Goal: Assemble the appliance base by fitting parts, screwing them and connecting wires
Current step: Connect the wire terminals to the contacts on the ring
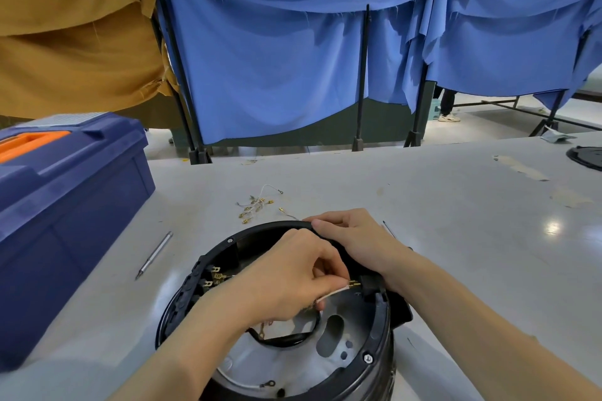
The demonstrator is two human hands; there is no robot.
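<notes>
table (423, 221) | appliance base (381, 335); blue toolbox (65, 205); metal bit (154, 255); loose terminal wires (257, 205); black disc (586, 158)

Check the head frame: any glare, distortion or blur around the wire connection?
Head view: heavy wide-angle bowing of the table edge and curtain poles; a glare patch on the table at right, clear of the work; left hand pinching the white wire and right hand on the appliance base are sharp; toolbox at left looks softer.
</notes>
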